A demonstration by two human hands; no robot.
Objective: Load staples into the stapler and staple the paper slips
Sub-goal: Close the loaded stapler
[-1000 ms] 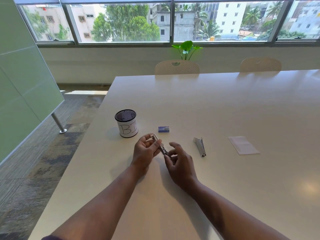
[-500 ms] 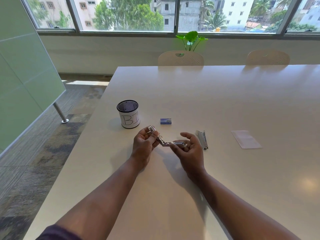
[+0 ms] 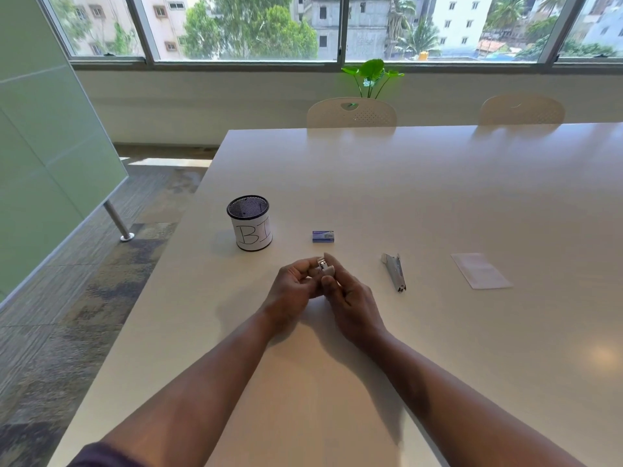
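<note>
1. Fingers (image 3: 328,284) of both hands are closing tightly around a small metal stapler (image 3: 324,265) above the desk (image 3: 438,197).
2. Staples could jam if that cramped grip is tilting it; paper slips (image 3: 480,270) are lying well right.

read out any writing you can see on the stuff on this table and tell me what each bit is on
"BI": handwritten on the white wrap of the mesh cup; any further letters are hidden around its side.
Small blue box: has print, too small to read.
Paper slips: no legible text.
</note>
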